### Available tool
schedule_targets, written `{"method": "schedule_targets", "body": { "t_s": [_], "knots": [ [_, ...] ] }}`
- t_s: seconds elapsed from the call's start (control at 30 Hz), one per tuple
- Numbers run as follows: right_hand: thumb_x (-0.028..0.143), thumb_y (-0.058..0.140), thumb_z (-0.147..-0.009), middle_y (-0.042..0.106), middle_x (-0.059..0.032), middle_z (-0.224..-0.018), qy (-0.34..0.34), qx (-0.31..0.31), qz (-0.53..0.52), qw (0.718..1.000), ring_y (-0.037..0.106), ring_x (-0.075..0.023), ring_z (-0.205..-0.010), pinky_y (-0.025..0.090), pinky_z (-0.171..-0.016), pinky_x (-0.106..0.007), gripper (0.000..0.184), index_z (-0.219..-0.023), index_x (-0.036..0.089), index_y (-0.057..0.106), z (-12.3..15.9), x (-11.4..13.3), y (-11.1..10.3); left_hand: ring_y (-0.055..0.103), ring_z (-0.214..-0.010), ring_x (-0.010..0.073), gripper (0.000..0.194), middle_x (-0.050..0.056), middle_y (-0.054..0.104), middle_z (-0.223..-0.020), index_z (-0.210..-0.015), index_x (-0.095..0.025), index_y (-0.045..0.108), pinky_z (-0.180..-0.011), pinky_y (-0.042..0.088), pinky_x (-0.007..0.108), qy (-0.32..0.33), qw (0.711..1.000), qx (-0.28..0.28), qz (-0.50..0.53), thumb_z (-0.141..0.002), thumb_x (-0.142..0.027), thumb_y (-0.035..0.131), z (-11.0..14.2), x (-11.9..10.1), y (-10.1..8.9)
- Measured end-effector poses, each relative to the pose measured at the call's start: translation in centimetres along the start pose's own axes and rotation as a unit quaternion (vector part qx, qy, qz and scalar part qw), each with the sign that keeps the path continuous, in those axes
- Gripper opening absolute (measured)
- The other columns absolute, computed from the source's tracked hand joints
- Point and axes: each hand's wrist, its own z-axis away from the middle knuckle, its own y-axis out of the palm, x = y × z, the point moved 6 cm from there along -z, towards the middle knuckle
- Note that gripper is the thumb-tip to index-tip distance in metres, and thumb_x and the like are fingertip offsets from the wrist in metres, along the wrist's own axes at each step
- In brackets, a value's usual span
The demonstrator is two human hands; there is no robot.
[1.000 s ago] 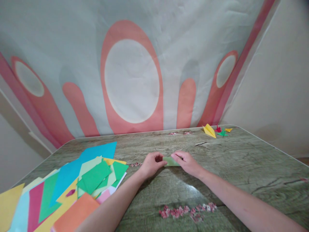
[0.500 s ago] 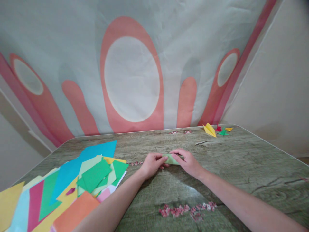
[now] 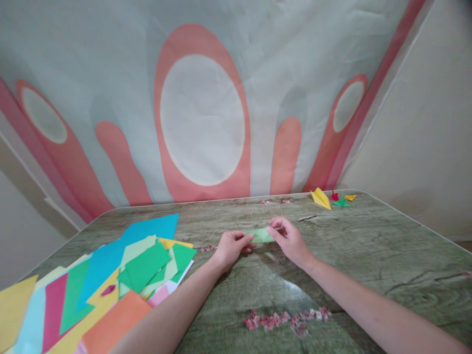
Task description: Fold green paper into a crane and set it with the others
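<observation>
A small folded light green paper point(image 3: 260, 235) is held just above the wood-grain table point(image 3: 368, 255), near its middle. My left hand point(image 3: 230, 248) pinches the paper's left end with thumb and fingers closed. My right hand point(image 3: 289, 239) pinches the right end, its fingers curled over the fold. Both forearms reach in from the bottom edge of the view.
A spread of coloured paper sheets point(image 3: 110, 280) covers the table's left side. Small folded paper figures, yellow point(image 3: 320, 198), red and green point(image 3: 339, 200), lie at the far right edge. Pink flower patterns point(image 3: 285, 319) mark the tabletop. A patterned cloth hangs behind.
Both hands have lifted the green paper slightly off the table and raised it a little farther away. My right fingers moved from pressing it flat to pinching its end.
</observation>
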Motion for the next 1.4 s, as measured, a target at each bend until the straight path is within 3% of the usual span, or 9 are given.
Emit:
{"method": "schedule_targets", "body": {
  "t_s": [0.2,0.5,1.4],
  "knots": [
    [0.039,0.054,-0.081,0.057,-0.0057,-0.09,-0.007,0.003,0.004,1.0,0.054,-0.0173,-0.084,0.045,-0.068,-0.027,0.023,-0.072,0.018,0.054,-0.14,0.29,-0.01,0.065,-0.07,0.0186,0.038,0.004,0.067,-0.067,-0.07,-0.01,0.065,-0.058,0.051,0.023,0.005,1.0,-0.009,0.019,-0.057,-0.045,0.075,-0.21,0.21,-0.16],
    [0.04,0.055,-0.08,0.056,0.0003,-0.067,0.067,0.006,-0.017,0.998,0.051,-0.0137,-0.063,0.041,-0.059,-0.025,0.024,-0.074,0.017,0.055,0.02,-0.58,0.25,0.064,-0.067,0.0169,0.036,0.004,0.067,-0.066,-0.069,-0.01,0.065,-0.057,0.05,0.023,0.001,1.0,-0.005,0.018,-0.058,-0.043,0.075,-0.18,0.31,-0.09],
    [0.042,0.057,-0.079,0.057,-0.0003,-0.065,0.06,-0.016,0.004,0.998,0.051,-0.0137,-0.06,0.041,-0.057,-0.025,0.027,-0.071,0.017,0.055,0.06,-0.23,-0.14,0.065,-0.073,0.0191,0.038,0.004,0.069,-0.075,-0.076,-0.012,0.068,-0.061,0.049,0.024,0.001,1.0,0.008,0.011,-0.063,-0.048,0.07,-0.24,0.22,0.01]
  ]
}}
